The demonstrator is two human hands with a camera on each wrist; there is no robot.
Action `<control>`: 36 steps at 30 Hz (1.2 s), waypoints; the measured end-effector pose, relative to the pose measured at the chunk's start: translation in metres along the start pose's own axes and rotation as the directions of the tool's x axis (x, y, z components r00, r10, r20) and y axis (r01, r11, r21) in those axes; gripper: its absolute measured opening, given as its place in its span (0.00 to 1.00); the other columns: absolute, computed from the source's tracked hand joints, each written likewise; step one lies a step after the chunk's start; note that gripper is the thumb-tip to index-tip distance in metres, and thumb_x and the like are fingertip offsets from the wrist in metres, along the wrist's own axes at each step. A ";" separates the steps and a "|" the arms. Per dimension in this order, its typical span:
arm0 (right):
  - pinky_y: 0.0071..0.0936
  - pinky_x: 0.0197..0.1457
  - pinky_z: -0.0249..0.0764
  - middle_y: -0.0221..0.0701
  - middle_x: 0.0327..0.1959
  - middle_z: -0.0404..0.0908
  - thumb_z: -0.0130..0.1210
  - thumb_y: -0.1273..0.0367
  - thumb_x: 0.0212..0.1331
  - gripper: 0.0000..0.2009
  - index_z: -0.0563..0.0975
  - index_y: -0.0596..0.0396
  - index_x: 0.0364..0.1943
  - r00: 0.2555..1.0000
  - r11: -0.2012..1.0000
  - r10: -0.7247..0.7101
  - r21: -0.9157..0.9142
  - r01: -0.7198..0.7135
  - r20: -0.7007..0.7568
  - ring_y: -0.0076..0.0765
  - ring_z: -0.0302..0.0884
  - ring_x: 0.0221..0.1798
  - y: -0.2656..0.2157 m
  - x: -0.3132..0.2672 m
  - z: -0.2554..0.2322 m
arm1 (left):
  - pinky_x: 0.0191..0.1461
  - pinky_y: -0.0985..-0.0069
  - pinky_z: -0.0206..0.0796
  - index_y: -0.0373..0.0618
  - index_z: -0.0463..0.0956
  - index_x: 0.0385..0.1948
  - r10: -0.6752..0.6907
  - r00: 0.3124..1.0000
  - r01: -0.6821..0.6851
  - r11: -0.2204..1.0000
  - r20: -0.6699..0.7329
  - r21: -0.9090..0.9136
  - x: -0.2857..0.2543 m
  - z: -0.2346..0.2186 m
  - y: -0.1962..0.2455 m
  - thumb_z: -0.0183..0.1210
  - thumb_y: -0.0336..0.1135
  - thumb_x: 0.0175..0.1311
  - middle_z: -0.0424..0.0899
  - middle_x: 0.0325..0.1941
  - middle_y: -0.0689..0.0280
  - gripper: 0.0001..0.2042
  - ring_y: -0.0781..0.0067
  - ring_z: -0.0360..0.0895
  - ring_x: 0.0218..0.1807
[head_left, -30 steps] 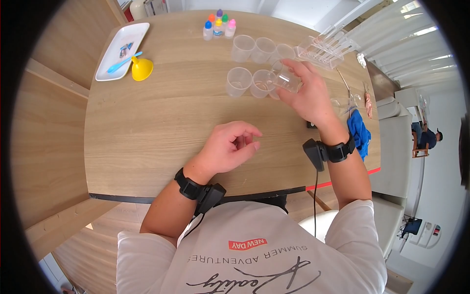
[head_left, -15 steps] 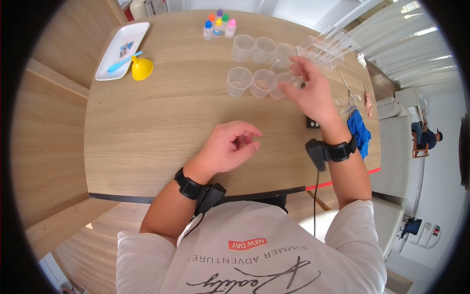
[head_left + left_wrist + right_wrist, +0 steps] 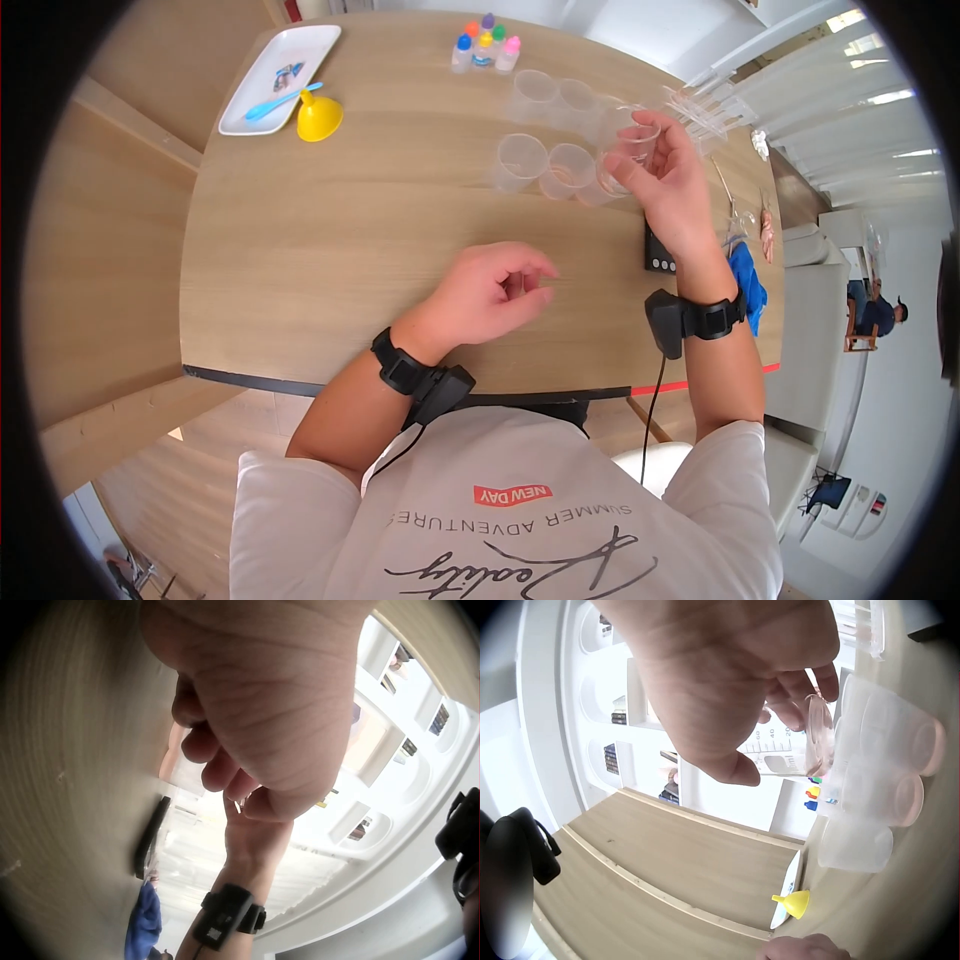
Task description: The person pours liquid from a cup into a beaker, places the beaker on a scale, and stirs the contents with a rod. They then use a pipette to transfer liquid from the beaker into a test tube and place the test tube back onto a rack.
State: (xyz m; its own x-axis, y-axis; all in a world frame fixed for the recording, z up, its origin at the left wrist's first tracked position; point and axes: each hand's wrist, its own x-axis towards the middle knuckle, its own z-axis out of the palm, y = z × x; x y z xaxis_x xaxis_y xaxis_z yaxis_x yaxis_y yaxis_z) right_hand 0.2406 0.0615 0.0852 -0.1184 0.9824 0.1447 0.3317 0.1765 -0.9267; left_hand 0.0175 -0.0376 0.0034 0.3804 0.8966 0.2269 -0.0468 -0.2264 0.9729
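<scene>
My right hand (image 3: 675,185) holds a clear glass beaker (image 3: 628,150) between thumb and fingers, over the right end of the plastic cups. In the right wrist view, the beaker (image 3: 776,750) shows printed measuring marks and stands upright, its base towards the tabletop. Several translucent plastic cups (image 3: 522,163) stand in two rows; those at the right are partly hidden by the beaker and fingers. My left hand (image 3: 490,290) is idle at the table's front middle, fingers loosely curled with nothing in them; it fills the left wrist view (image 3: 262,705).
Behind the cups stand small colour-capped bottles (image 3: 485,50). A white tray (image 3: 237,112) and a yellow funnel (image 3: 319,118) lie at left. A clear rack (image 3: 705,115), a black device with buttons (image 3: 657,255) and a blue cloth (image 3: 748,285) are at right.
The beaker, tipped over the cups a second ago, now stands upright in my right hand. That hand has drawn slightly right, uncovering more of the black device. The head view has shifted; the left hand stays loosely curled.
</scene>
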 end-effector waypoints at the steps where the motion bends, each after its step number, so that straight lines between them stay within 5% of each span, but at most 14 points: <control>1: 0.31 0.57 0.74 0.32 0.44 0.79 0.70 0.70 0.52 0.29 0.71 0.59 0.59 0.997 0.991 -0.072 -0.111 0.075 0.031 0.29 0.77 0.50 -0.001 0.001 0.004 | 0.28 0.83 0.63 0.44 0.81 0.41 0.009 1.000 -0.009 1.000 0.003 0.006 0.000 -0.001 0.000 0.65 0.25 0.59 0.77 0.25 0.73 0.09 0.85 0.69 0.23; 4: 0.31 0.56 0.75 0.34 0.44 0.80 0.71 0.68 0.50 0.30 0.73 0.56 0.59 0.991 0.930 -0.119 -0.342 0.130 0.052 0.32 0.78 0.51 -0.012 -0.003 0.014 | 0.27 0.83 0.63 0.45 0.81 0.41 0.028 1.000 -0.028 1.000 -0.007 0.004 0.000 0.000 -0.002 0.65 0.25 0.59 0.77 0.25 0.72 0.09 0.85 0.70 0.23; 10: 0.37 0.56 0.75 0.40 0.48 0.80 0.69 0.66 0.48 0.29 0.75 0.54 0.58 0.966 0.813 -0.212 -0.521 0.260 0.150 0.44 0.78 0.53 -0.018 -0.003 0.029 | 0.26 0.82 0.63 0.45 0.81 0.40 0.057 0.998 -0.058 0.998 -0.022 -0.018 0.001 0.000 -0.001 0.65 0.25 0.59 0.77 0.24 0.72 0.08 0.85 0.70 0.21; 19: 0.41 0.57 0.75 0.42 0.51 0.80 0.68 0.67 0.47 0.28 0.76 0.53 0.57 0.940 0.730 -0.240 -0.593 0.339 0.242 0.52 0.76 0.55 -0.017 0.003 0.037 | 0.25 0.81 0.63 0.45 0.81 0.39 0.093 0.995 -0.093 0.996 -0.045 -0.004 0.001 -0.001 0.000 0.65 0.26 0.59 0.77 0.22 0.72 0.08 0.84 0.71 0.20; 36: 0.43 0.59 0.71 0.42 0.48 0.80 0.67 0.68 0.44 0.28 0.78 0.52 0.56 0.910 0.628 -0.279 -0.658 0.415 0.308 0.52 0.74 0.54 -0.019 0.012 0.039 | 0.24 0.81 0.62 0.45 0.81 0.38 0.149 0.987 -0.151 0.988 -0.057 -0.020 0.001 0.000 -0.002 0.65 0.25 0.58 0.78 0.23 0.71 0.08 0.83 0.71 0.20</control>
State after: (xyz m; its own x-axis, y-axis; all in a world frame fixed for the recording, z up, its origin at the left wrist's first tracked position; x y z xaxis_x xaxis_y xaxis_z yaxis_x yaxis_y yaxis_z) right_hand 0.1969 0.0671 0.0910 -0.4884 0.8253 0.2835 0.7752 0.5595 -0.2932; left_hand 0.0176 -0.0360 0.0020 0.3159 0.8730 0.3717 -0.1220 -0.3511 0.9284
